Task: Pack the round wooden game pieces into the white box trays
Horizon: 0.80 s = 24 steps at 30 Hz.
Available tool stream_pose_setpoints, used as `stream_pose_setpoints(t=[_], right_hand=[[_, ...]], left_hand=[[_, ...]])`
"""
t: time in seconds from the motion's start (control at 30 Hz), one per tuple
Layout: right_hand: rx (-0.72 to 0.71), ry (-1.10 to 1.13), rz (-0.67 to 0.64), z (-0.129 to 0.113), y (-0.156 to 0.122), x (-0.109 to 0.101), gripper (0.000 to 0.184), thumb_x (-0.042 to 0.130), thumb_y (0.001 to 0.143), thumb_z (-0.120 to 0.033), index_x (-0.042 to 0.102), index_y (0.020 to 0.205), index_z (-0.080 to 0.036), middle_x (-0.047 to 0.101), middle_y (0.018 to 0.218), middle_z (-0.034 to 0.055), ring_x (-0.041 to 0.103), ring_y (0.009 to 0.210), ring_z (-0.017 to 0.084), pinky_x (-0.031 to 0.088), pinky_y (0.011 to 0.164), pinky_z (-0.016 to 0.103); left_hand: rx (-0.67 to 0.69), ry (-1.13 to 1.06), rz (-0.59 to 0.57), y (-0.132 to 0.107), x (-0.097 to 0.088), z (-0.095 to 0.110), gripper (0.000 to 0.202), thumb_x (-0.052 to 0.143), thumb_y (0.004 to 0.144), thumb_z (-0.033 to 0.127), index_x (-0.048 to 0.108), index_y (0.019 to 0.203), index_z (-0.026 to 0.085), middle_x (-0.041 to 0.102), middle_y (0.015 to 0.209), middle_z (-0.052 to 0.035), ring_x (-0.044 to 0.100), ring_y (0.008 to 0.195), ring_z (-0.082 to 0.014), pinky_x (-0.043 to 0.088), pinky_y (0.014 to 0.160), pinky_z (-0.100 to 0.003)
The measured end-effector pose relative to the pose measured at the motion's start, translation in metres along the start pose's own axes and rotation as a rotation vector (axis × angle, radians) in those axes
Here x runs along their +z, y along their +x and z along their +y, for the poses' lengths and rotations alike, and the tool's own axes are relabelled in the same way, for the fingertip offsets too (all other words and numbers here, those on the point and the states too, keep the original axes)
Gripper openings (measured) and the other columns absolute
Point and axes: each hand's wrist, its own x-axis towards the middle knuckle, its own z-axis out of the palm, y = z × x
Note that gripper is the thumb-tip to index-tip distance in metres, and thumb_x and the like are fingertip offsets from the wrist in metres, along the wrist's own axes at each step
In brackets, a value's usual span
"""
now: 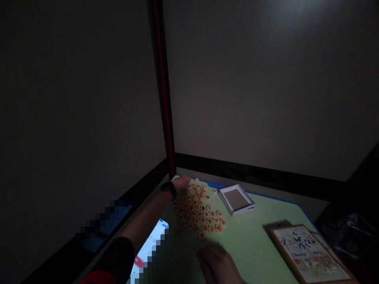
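Many round wooden Chinese chess pieces (203,213), marked with red or dark characters, lie spread on a pale green tabletop (260,225). My left hand (181,182), with a dark watch (169,190) on the wrist, reaches to the far corner beside the upper pieces. Its fingertips are hidden, so I cannot see whether it grips a piece. My right hand (219,260) is low over the near side of the table, just below the nearest pieces. It is dark and blurred, its fingers bent out of sight, and I cannot make out anything in it.
A white-framed shallow box (237,199) sits right of the pieces near the back edge. At the right lies a box lid with Chinese chess lettering (310,252). A lit screen (155,236) stands at the left edge. Walls meet behind the table at a dark red corner post (164,90).
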Motion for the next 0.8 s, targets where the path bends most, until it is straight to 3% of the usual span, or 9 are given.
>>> stream_pose_setpoints(t=[0.23, 0.43, 0.53, 0.63, 0.67, 0.73, 0.8], right_hand=[[0.010, -0.008, -0.022, 0.002, -0.001, 0.002, 0.019, 0.051, 0.091, -0.013, 0.064, 0.096, -0.025, 0.071, 0.080, 0.0016, 0.067, 0.068, 0.017, 0.048, 0.061, 0.024], [0.055, 0.067, -0.025, -0.005, 0.003, -0.002, 0.018, 0.048, 0.093, -0.017, 0.065, 0.092, -0.023, 0.070, 0.078, 0.0023, 0.066, 0.067, 0.016, 0.048, 0.061, 0.024], [0.143, 0.170, 0.078, -0.007, 0.008, -0.009, 0.023, 0.046, 0.097, -0.024, 0.065, 0.084, -0.022, 0.068, 0.073, 0.0026, 0.064, 0.065, 0.015, 0.049, 0.060, 0.022], [0.295, 0.274, 0.301, -0.002, 0.020, -0.026, 0.026, 0.045, 0.099, -0.032, 0.067, 0.093, -0.019, 0.070, 0.080, 0.0057, 0.065, 0.068, 0.016, 0.053, 0.062, 0.023], [0.355, 0.305, 0.377, 0.002, 0.025, -0.035, 0.025, 0.048, 0.098, -0.035, 0.067, 0.103, -0.019, 0.072, 0.089, 0.0074, 0.066, 0.071, 0.016, 0.055, 0.064, 0.024], [0.449, 0.368, 0.490, 0.008, 0.035, -0.054, 0.035, 0.056, 0.094, -0.038, 0.060, 0.124, -0.019, 0.070, 0.107, 0.0103, 0.068, 0.078, 0.017, 0.058, 0.071, 0.028], [0.446, 0.415, 0.526, 0.014, 0.041, -0.072, 0.051, 0.063, 0.090, -0.039, 0.052, 0.136, -0.021, 0.063, 0.127, 0.0137, 0.069, 0.088, 0.019, 0.060, 0.073, 0.030]], left_hand=[[-0.091, 0.010, 0.007, 0.000, 0.000, 0.011, 0.037, 0.069, 0.068, 0.005, 0.070, 0.106, 0.006, 0.071, 0.109, -0.0242, 0.068, 0.106, -0.0320, 0.055, 0.088, -0.035], [-0.155, -0.101, 0.082, -0.009, -0.010, 0.007, 0.033, 0.071, 0.065, 0.006, 0.073, 0.097, 0.008, 0.073, 0.100, -0.0198, 0.069, 0.100, -0.0305, 0.055, 0.084, -0.031], [-0.161, -0.205, 0.174, -0.023, -0.022, 0.008, 0.026, 0.071, 0.071, 0.016, 0.074, 0.095, 0.009, 0.073, 0.097, -0.0157, 0.068, 0.101, -0.0276, 0.053, 0.083, -0.027], [-0.105, -0.361, 0.255, -0.045, -0.027, 0.029, 0.029, 0.064, 0.083, 0.029, 0.072, 0.105, 0.012, 0.074, 0.099, -0.0096, 0.069, 0.094, -0.0213, 0.053, 0.077, -0.024], [-0.063, -0.459, 0.283, -0.054, -0.025, 0.041, 0.032, 0.061, 0.086, 0.033, 0.071, 0.109, 0.013, 0.074, 0.099, -0.0080, 0.069, 0.091, -0.0194, 0.053, 0.074, -0.024], [0.088, -1.050, 0.370, -0.072, -0.017, 0.070, 0.038, 0.067, 0.082, 0.036, 0.070, 0.109, 0.010, 0.074, 0.098, -0.0108, 0.069, 0.087, -0.0210, 0.054, 0.073, -0.027], [0.206, -1.451, 0.349, -0.088, -0.004, 0.099, 0.040, 0.076, 0.074, 0.040, 0.072, 0.102, 0.012, 0.075, 0.096, -0.0097, 0.069, 0.085, -0.0212, 0.054, 0.076, -0.030]])
